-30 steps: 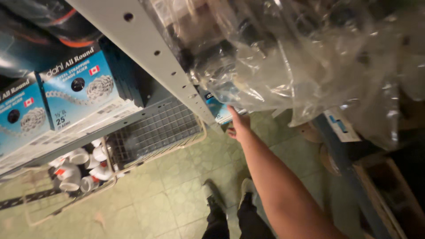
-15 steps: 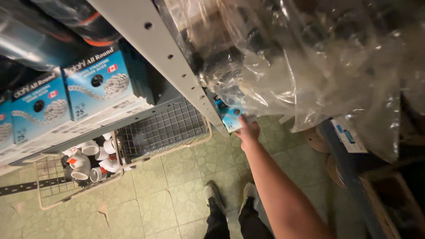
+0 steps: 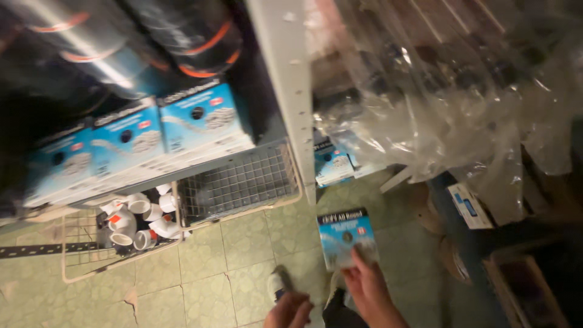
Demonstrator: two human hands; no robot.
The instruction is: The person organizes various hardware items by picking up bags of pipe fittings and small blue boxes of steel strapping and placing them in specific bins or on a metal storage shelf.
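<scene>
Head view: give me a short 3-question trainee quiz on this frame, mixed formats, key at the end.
1. True or false: the right hand holds a small blue box.
2. What fills the wire basket on the floor?
A. white pipe fittings
B. rolled cable
C. paint cans
3. Fill in: the left hand holds ____.

Key
1. True: its fingers grip the box's lower edge.
2. A: white pipe fittings lie piled in it, under the shelf of blue boxes.
3. Nothing: it hovers empty, low in the frame.
</scene>
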